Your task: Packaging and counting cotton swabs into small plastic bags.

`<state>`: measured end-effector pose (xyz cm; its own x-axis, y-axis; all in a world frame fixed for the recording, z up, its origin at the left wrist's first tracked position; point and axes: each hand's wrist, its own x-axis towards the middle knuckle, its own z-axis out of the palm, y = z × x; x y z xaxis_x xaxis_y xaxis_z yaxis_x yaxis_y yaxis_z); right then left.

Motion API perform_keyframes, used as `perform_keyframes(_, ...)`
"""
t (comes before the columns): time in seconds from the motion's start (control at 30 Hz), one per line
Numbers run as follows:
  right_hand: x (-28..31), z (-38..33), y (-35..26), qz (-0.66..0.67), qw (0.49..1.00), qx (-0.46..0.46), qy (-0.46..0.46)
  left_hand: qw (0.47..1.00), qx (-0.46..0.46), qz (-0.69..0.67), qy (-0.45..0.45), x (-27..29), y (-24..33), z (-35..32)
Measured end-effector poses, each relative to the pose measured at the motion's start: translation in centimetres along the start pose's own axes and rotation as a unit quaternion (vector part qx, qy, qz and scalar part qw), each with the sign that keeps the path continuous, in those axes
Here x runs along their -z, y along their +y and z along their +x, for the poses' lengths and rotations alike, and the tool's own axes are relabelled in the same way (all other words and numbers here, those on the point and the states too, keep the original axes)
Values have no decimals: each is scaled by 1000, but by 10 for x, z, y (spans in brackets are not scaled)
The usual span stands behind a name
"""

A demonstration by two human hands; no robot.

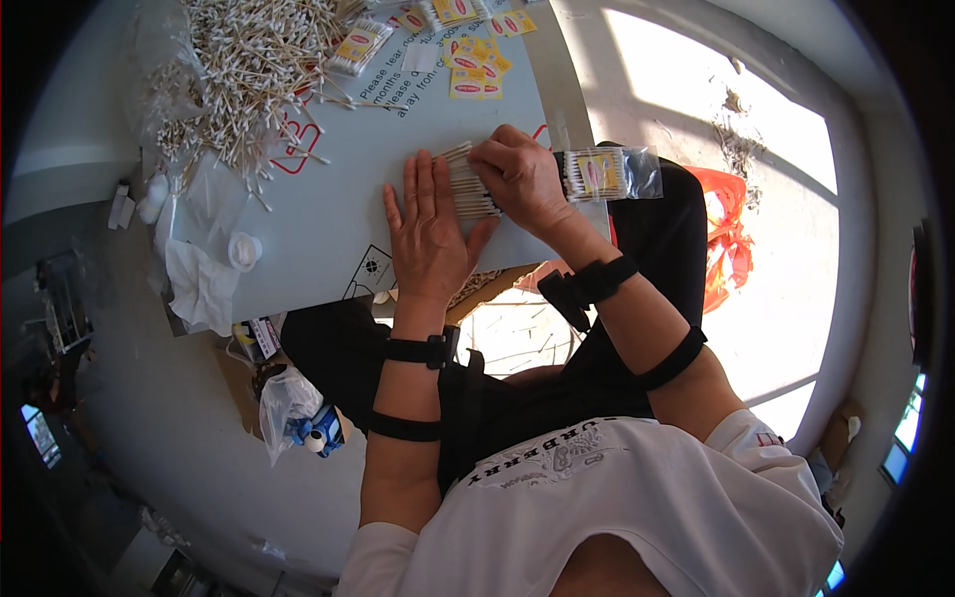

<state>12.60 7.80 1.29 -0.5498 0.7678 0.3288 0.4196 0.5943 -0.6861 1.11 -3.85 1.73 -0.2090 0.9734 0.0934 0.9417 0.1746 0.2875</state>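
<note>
Smooth tabletop (338, 214), perhaps wooden swabs (469, 186)

Two hands: one left hand (430, 234), one right hand (522, 179). Between them, one row of cotton swabs (470, 186), too tight to count. Beyond the left hand, one uncountable swab heap (249, 80). Just right of the right hand, one bagged pack (601, 174). Beyond both, several overlapping yellow cards (467, 89). Behind them, four black straps (406, 429).

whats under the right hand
A row of cotton swabs on the grey tabletop seems to run partly under the right hand; whatever its palm covers can't be seen.
</note>
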Motion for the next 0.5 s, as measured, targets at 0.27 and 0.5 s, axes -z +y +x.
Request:
perform_keyframes(0.27, 0, 4, 0, -10, 1000, 11, -8, 1000, 3, -4, -7, 1, -1, 1)
perform_keyframes(0.5, -7, 36, 8, -2, 999, 36, -25, 1000, -2, -4, -3, 0, 0, 0)
